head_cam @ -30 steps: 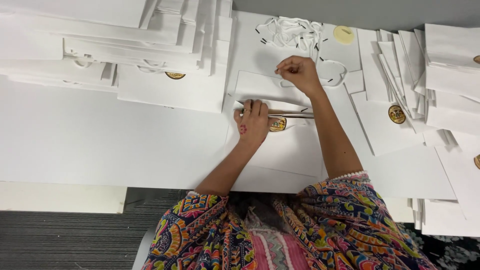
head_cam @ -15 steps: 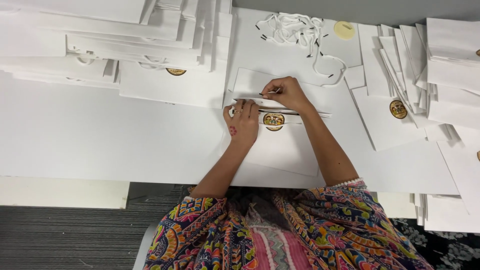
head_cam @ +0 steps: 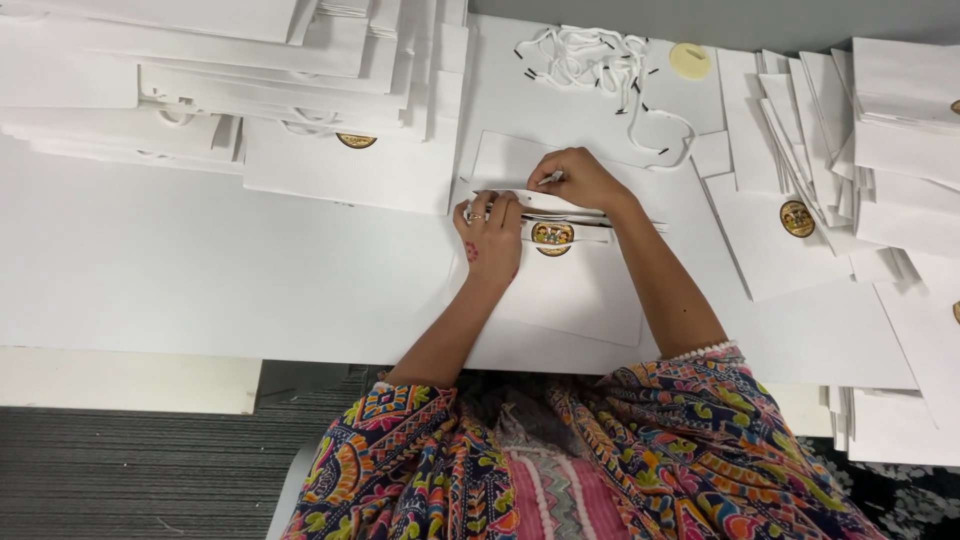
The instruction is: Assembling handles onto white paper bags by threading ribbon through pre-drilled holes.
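Note:
A flat white paper bag (head_cam: 575,295) with a round gold sticker (head_cam: 552,235) lies on the white table (head_cam: 200,270) in front of me. My left hand (head_cam: 492,235) presses on the bag's upper left edge, fingers on its open mouth. My right hand (head_cam: 578,178) rests at the bag's top edge and pinches the end of a white cord between thumb and fingers. The cord's run under my hand is hidden.
Stacks of flat white bags (head_cam: 250,100) fill the far left. More bags with gold stickers (head_cam: 797,218) fan out at the right. A tangle of white cord handles (head_cam: 590,65) and a round yellow disc (head_cam: 689,61) lie at the back.
My right hand came down from the cord pile at the back to the bag's top edge with a cord end. My left hand stayed on the bag.

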